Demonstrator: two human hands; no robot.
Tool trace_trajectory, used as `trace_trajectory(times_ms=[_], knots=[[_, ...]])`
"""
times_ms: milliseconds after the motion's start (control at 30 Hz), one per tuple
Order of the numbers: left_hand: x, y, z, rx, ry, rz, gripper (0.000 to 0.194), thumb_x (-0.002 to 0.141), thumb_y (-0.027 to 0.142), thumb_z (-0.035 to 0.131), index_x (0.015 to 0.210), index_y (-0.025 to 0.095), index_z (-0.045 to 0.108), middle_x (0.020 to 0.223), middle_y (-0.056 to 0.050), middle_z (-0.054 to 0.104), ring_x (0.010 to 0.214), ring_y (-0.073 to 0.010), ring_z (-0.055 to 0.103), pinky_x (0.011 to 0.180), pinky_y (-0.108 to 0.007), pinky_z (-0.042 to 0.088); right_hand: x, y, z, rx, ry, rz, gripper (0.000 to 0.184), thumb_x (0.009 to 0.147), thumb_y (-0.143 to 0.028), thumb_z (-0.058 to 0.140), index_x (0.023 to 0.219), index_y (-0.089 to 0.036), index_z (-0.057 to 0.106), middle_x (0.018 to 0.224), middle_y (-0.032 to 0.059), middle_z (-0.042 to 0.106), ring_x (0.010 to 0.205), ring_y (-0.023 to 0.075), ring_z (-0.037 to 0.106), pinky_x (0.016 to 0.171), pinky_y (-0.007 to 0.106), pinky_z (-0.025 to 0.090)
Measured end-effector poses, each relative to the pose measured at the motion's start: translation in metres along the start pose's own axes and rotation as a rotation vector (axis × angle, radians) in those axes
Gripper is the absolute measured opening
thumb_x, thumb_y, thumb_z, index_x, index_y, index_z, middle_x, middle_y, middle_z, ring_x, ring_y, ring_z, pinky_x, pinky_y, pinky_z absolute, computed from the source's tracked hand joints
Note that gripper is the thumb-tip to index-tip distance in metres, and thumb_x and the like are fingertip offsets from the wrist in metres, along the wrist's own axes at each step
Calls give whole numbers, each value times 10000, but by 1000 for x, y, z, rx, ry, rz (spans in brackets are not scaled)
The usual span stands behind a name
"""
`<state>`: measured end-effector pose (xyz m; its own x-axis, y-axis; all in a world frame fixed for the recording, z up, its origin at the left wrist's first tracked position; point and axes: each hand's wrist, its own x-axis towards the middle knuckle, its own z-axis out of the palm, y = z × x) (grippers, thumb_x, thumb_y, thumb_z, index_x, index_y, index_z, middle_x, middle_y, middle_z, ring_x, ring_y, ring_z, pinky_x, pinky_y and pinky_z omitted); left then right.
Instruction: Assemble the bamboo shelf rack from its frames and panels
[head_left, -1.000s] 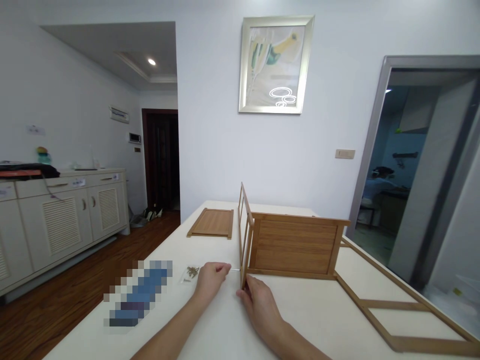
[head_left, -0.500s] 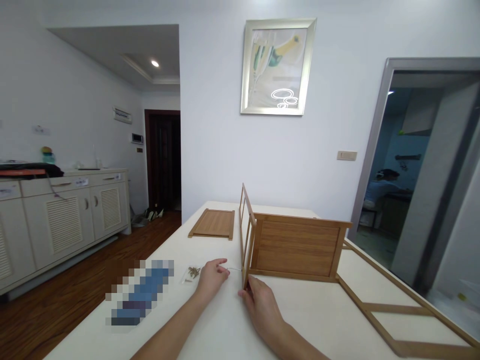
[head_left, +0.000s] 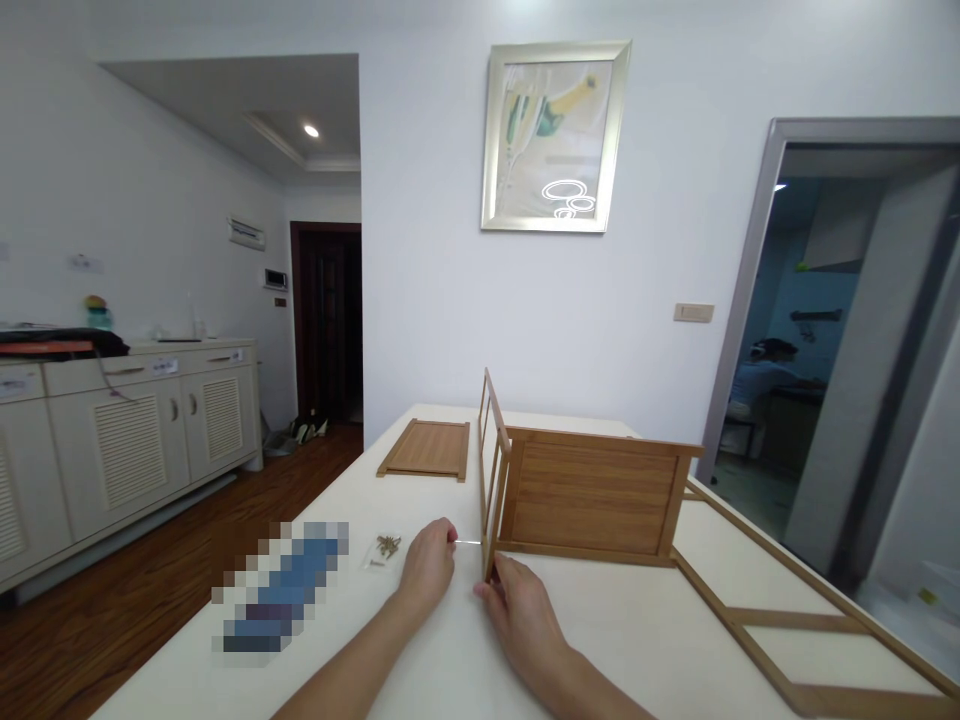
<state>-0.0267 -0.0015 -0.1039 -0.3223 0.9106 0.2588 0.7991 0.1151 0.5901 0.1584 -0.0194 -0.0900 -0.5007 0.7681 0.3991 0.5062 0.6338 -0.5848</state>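
Note:
My left hand [head_left: 429, 560] is closed in a pinch on the end of a hex key [head_left: 469, 543], a thin silver rod. The key's far tip meets the near side of an upright wooden side frame [head_left: 491, 470]. Around that frame's lower corner, my right hand [head_left: 525, 610] has its thumb and fingers wrapped. A brown wooden panel [head_left: 596, 495] stands on its long edge, running right from the upright frame. Its right end meets another wooden frame [head_left: 802, 620] that extends to the right. Left of my left hand, a small plastic bag with several screws [head_left: 388, 546] lies on the table.
A smaller wooden panel [head_left: 426, 449] lies flat on the white table [head_left: 442, 665] at the back left. A blurred-out blue item [head_left: 289, 585] is near the left edge. Beyond the doorway at right, a person [head_left: 769, 380] sits at a counter.
My left fingers have gone from spread around the hex key to closed on its end, and the hand has turned. My right hand and the wooden parts stay nearly in place.

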Motion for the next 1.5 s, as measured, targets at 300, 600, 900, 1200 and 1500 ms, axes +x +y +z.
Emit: trace_trajectory(times_ms=[300, 600, 900, 1200, 1500], knots=[[-1, 0, -5, -11, -8, -39, 134, 835, 150, 546, 901, 205, 649, 890, -32, 713, 878, -169, 635, 768, -257, 389, 1, 2, 1, 2, 0, -13, 120, 869, -170, 508, 950, -184, 596, 947, 87, 680, 931, 239, 614, 791, 302, 431], [13, -9, -4, -195, -4, -128, 125, 765, 219, 597, 743, 184, 715, 766, -37, 748, 777, -169, 676, 695, -240, 429, 1, 5, 3, -14, -5, 0, 88, 852, -148, 531, 911, -187, 584, 926, 80, 675, 921, 235, 606, 782, 296, 417], [13, -20, 5, -464, 19, -108, 284, 710, 314, 662, 925, 142, 732, 840, -59, 770, 792, -185, 701, 722, -253, 500, 1, 6, 4, -18, -3, 2, 116, 865, -152, 525, 949, -188, 597, 943, 79, 678, 945, 230, 605, 794, 289, 412], [10, -16, 3, -505, -2, -122, 375, 723, 450, 610, 886, 150, 765, 712, -49, 745, 614, -185, 664, 634, -287, 475, 0, 5, 4, -45, -9, 16, 145, 867, -148, 530, 987, -182, 603, 983, 85, 683, 957, 232, 600, 813, 294, 410], [13, -16, -2, -533, -83, -179, 424, 747, 512, 572, 733, 119, 732, 776, -115, 761, 691, -221, 698, 603, -290, 474, 0, 2, 1, -43, -25, 32, 108, 858, -152, 565, 955, -188, 593, 993, 81, 681, 929, 224, 601, 796, 286, 410]])
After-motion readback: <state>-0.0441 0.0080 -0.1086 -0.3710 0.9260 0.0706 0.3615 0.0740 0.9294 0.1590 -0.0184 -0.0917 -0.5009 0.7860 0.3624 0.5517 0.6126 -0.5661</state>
